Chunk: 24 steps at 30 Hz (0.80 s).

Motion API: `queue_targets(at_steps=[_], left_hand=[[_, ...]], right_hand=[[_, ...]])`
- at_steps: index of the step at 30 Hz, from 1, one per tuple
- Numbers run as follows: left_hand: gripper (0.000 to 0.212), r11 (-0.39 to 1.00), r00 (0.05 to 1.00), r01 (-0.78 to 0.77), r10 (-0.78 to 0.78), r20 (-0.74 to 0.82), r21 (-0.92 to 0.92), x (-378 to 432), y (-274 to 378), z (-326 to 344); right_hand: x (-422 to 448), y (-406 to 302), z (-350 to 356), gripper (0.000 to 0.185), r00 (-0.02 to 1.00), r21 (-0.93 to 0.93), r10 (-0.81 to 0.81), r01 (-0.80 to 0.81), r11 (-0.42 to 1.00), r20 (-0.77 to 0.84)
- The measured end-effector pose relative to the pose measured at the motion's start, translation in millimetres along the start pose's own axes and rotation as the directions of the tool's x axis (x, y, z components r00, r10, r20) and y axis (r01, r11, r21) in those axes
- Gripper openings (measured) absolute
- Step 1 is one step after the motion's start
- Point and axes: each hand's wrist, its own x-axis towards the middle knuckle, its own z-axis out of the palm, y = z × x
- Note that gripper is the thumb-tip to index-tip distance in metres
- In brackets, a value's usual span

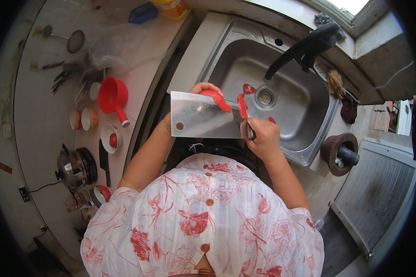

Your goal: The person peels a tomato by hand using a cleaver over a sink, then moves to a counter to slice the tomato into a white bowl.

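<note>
My right hand [264, 137] grips the handle of a broad steel cleaver [201, 119], whose blade spans leftward in front of me. Behind the blade's far edge, my left hand [206, 88] holds a red fruit, probably a tomato [209, 93], mostly hidden by the blade. A strip of red peel [222, 103] lies over the upper part of the blade. Another curled peel [242, 106] hangs near the handle end. More red peel [249, 89] lies in the steel sink [301, 130] beside the drain.
A black faucet [298, 45] arches over the sink. On the left counter are a red ladle [112, 95], a white bowl [105, 138] holding a red fruit [113, 140], a black knife [104, 162] and a lidded pot [71, 171]. A stone mortar [327, 152] stands right of the sink.
</note>
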Motion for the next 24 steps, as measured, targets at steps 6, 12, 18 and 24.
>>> queue_targets(at_steps=[6,12,18,24], left_hand=[[0.060,0.993,0.999,0.023,-0.028,-0.047,-0.113,3,-22,-5],[0.070,0.854,0.987,0.065,-0.133,-0.095,-0.516,-3,-19,16],[0.079,0.720,0.958,0.125,-0.267,-0.106,-0.682,2,-27,23],[0.070,0.784,0.958,0.162,-0.270,-0.094,-0.600,0,-23,33]], right_hand=[[1,-11,0,0.016,0.998,0.039,-0.016,0.019,0.999,-0.066],[-3,-12,-2,0.016,0.997,0.029,-0.054,0.055,0.998,-0.055],[-9,-13,8,0.018,0.988,-0.102,-0.136,0.129,0.986,-0.066],[-3,-18,7,0.015,0.986,-0.178,-0.153,0.139,0.974,-0.067]])
